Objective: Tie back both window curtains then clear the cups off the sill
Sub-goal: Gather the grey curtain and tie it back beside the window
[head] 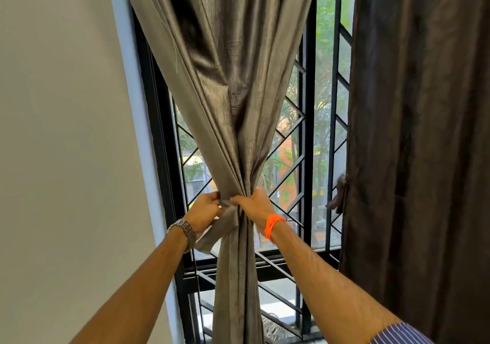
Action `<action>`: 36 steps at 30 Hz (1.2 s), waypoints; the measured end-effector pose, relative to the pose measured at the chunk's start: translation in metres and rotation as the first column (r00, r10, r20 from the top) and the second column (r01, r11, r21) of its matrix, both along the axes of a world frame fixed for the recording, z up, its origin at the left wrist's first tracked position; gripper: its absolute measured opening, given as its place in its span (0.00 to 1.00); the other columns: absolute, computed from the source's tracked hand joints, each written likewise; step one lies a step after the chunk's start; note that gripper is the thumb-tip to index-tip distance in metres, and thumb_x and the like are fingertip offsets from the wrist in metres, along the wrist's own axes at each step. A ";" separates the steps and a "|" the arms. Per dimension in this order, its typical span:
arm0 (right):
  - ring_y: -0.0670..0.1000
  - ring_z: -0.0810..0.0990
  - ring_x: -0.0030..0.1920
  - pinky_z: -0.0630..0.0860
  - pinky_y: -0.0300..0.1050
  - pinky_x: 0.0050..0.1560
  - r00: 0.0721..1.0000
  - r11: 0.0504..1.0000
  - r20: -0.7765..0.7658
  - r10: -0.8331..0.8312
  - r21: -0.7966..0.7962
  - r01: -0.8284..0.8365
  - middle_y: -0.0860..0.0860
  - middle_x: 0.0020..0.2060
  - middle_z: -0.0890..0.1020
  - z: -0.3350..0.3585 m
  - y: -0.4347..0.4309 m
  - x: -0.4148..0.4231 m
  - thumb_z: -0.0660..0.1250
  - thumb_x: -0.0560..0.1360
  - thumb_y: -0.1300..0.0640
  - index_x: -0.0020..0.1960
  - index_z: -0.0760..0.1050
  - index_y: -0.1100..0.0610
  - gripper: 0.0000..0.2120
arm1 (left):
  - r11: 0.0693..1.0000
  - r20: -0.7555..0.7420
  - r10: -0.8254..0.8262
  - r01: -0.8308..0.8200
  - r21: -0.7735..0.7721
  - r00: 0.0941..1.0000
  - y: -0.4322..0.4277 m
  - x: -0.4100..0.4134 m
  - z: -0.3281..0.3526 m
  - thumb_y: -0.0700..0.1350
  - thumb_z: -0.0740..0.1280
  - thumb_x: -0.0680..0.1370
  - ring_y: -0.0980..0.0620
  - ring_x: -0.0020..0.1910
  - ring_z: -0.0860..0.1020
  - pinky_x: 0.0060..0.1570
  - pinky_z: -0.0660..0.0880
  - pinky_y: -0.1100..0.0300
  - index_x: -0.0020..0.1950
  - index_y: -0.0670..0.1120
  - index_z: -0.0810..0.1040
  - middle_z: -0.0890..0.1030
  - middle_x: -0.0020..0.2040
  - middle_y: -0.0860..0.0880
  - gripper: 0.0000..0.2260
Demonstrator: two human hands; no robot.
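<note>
From the head camera, your left hand (205, 209) and right hand (256, 205) pinch the grey curtain (230, 105) at its gathered waist, in front of the black window grille (291, 137). Your left fingers (215, 197) grip the fabric tie-back (212, 233); your right fingers close on the bunched cloth. The dark curtain (419, 131) hangs loose at right

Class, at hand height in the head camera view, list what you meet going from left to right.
Plain pale wall → left hand with metal wristwatch → gathered grey satin curtain → right hand with orange wristband → black window grille → dark brown curtain.
</note>
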State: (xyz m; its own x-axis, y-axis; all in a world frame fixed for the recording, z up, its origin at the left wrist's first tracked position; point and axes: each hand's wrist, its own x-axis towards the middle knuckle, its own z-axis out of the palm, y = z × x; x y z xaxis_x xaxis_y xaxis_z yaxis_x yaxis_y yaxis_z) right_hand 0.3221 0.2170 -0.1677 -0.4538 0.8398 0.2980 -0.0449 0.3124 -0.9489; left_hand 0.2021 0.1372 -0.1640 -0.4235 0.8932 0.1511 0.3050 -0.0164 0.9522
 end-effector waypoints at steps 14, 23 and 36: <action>0.57 0.78 0.44 0.75 0.49 0.45 0.809 0.878 -0.578 -0.110 -0.438 -0.193 0.56 0.41 0.81 -0.019 0.006 0.013 0.61 0.77 0.48 0.47 0.79 0.56 0.13 | 0.992 0.254 0.034 -0.063 0.107 0.967 0.037 0.027 -0.008 0.39 0.60 0.78 0.37 0.51 0.80 0.59 0.76 0.40 0.50 0.38 0.82 0.83 0.48 0.37 0.11; 0.55 0.81 0.47 0.80 0.49 0.53 0.951 0.935 0.040 -0.306 -0.173 0.308 0.59 0.48 0.85 -0.008 0.007 0.025 0.69 0.71 0.61 0.49 0.85 0.61 0.09 | 0.995 0.394 0.048 -0.078 0.059 0.918 0.045 0.034 -0.009 0.37 0.58 0.80 0.42 0.40 0.82 0.41 0.81 0.52 0.44 0.41 0.82 0.85 0.38 0.42 0.13; 0.55 0.80 0.48 0.74 0.45 0.48 0.832 0.830 -0.010 -0.554 -0.082 0.552 0.55 0.45 0.84 -0.027 0.006 0.036 0.65 0.78 0.56 0.48 0.79 0.61 0.09 | 0.952 0.297 0.208 -0.263 0.158 0.932 0.040 0.063 -0.025 0.44 0.61 0.75 0.46 0.40 0.75 0.41 0.73 0.54 0.39 0.43 0.77 0.82 0.47 0.35 0.09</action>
State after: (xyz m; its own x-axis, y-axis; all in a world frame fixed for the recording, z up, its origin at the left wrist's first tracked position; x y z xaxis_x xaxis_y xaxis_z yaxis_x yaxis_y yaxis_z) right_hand 0.3585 0.2229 -0.1942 0.1020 0.9672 0.2325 0.0838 0.2246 -0.9709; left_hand 0.2646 0.1767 -0.1888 -0.6672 0.7281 0.1573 0.0505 -0.1665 0.9848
